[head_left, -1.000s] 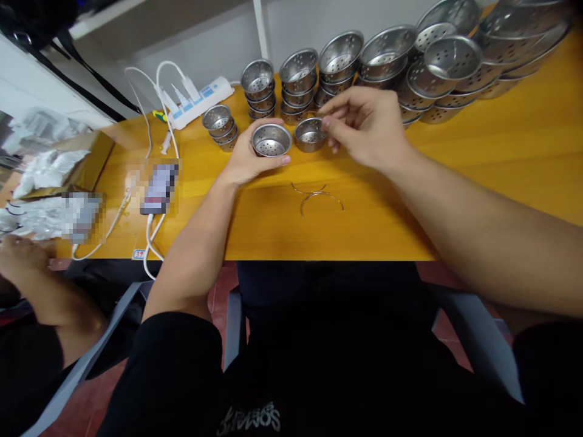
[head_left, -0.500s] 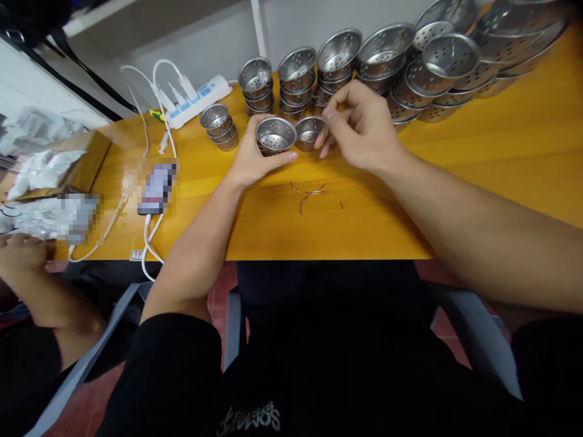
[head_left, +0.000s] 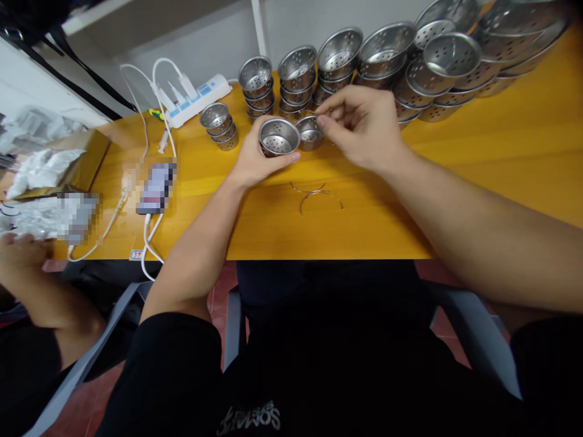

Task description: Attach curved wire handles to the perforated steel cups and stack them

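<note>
My left hand [head_left: 255, 149] is wrapped round a small perforated metal cup [head_left: 279, 138], its open top tilted toward me. Just right of it, a second perforated cup [head_left: 310, 135] stands close by. My right hand [head_left: 364, 124] pinches what looks like a thin curved wire by the rim of that second cup; most of the wire is hidden or too fine to make out. On the table in front of my hands lie a few bent thin wires [head_left: 316, 193], crossing one another.
Stacked perforated cups [head_left: 298, 70] line the back, growing larger to the right [head_left: 450, 64]. A short stack [head_left: 218, 124] stands left. A power strip [head_left: 200, 100], phone [head_left: 157, 188] and white cables lie further left. Another person's arm [head_left: 50, 291] is beside plastic bags [head_left: 40, 173].
My left hand and its cup have shifted slightly right. My right hand's fingertips have come in to the left, over the second cup's rim.
</note>
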Demonstrator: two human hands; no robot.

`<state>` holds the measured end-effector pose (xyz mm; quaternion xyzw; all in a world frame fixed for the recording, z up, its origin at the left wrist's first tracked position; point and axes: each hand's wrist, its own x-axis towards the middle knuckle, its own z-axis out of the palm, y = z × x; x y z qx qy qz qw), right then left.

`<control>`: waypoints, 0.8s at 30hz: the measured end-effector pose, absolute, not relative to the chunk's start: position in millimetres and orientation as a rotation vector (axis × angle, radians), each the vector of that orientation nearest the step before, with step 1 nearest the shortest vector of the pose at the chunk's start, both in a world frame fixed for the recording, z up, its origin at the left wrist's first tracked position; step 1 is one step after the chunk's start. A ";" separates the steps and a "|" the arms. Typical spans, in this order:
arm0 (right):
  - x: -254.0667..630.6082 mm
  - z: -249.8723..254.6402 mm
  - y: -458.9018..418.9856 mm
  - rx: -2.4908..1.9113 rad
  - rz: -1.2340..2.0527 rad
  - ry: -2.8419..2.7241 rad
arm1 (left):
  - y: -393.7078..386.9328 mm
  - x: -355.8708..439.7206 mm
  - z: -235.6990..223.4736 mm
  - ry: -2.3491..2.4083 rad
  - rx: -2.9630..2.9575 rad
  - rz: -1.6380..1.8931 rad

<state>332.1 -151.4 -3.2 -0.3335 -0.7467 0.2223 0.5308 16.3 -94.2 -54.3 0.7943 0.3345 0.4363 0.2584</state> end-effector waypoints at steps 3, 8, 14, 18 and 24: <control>329.8 0.0 -156.2 -0.828 0.539 -1.800 | -100.0 23.1 -51.0 0.905 2.122 1.161; 327.2 3.4 -159.8 -0.837 0.601 -1.792 | -102.6 27.5 -50.7 0.923 2.122 1.170; 325.8 4.0 -158.6 -0.791 0.608 -1.768 | -94.9 23.7 -60.9 0.811 2.178 1.125; 324.6 5.9 -161.6 -0.841 0.553 -1.742 | -97.6 21.6 -58.4 0.872 2.211 1.118; 322.7 9.6 -167.8 -0.889 0.626 -1.759 | -99.0 26.4 -56.6 0.878 2.164 1.174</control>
